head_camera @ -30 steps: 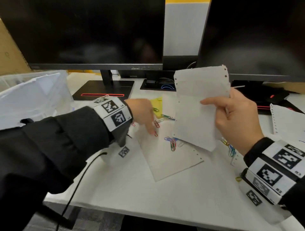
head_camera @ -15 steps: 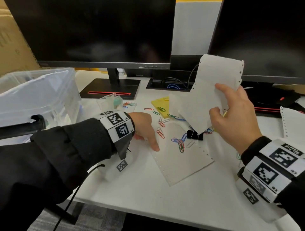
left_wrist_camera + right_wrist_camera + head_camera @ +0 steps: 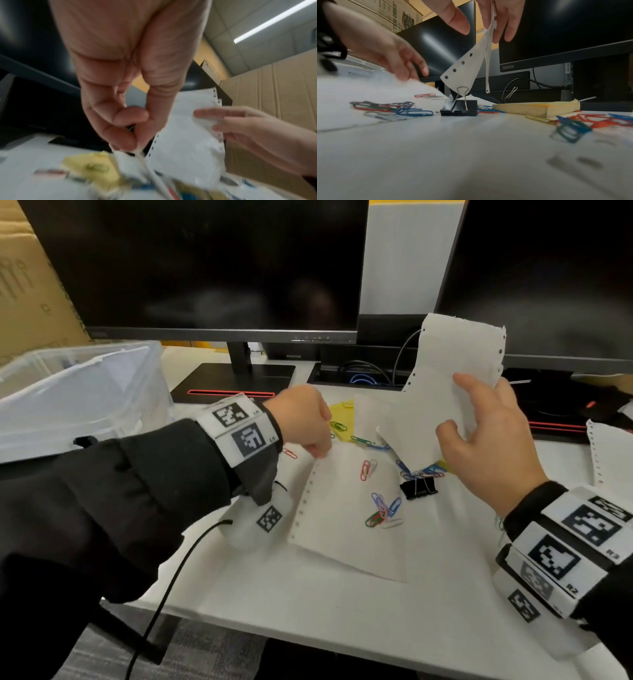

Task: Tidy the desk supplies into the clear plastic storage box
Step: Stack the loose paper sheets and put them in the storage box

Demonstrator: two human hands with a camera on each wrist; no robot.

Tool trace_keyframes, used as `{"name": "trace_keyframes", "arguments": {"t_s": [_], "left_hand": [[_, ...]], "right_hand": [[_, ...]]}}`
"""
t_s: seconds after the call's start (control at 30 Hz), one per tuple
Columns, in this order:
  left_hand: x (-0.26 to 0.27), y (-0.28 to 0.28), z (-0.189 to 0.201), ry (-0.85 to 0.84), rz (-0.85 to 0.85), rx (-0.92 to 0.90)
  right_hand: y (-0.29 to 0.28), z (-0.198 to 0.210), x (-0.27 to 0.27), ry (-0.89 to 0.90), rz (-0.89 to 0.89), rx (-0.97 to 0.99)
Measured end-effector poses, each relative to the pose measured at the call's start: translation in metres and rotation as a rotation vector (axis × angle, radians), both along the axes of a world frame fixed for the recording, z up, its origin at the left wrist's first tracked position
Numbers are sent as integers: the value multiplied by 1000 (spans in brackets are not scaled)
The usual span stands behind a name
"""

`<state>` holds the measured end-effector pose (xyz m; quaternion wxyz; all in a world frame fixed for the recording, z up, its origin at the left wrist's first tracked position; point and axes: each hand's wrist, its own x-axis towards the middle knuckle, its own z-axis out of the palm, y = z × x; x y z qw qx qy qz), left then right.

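Note:
My right hand holds a few white perforated paper sheets upright above the desk, thumb in front and fingers behind. My left hand pinches the far left corner of another perforated sheet and lifts that edge off the desk; the left wrist view shows thumb and forefinger closed on it. Several coloured paper clips lie on this sheet. A black binder clip and a yellow sticky-note pad sit beyond. The clear plastic storage box stands at the left with white paper inside.
Two dark monitors on black stands line the back of the white desk. Another perforated sheet lies at the right edge. More clips are scattered on the right. Cardboard boxes stand behind the storage box.
My left hand went from lying flat on the desk sheet to pinching its far corner and raising it. My right hand still holds its sheets up, now a little further right.

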<state>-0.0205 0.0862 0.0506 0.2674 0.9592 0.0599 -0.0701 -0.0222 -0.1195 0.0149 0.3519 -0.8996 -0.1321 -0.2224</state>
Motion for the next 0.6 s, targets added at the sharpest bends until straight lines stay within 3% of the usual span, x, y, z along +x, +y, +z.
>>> {"name": "trace_keyframes", "arguments": {"t_s": [0.17,0.3,0.37,0.5,0.57,0.6], "left_hand": [[-1,2,43,-302,-11,-109],[-8,4,69,-411,-57,-224],[-9,9,76,-432,-63,-367],[-8,3,62,-441,-75,-694],[-4,-1,46,-448,-63,-741],[-1,-2,37,-468,-56,-681]], "right_hand": [[0,1,0,-23,10,13],[-1,-1,2,-45,47,47],[-1,-1,2,-87,75,67],[3,2,-3,-171,281,59],[6,2,-6,-160,307,56],[7,3,-7,-147,284,60]]}}
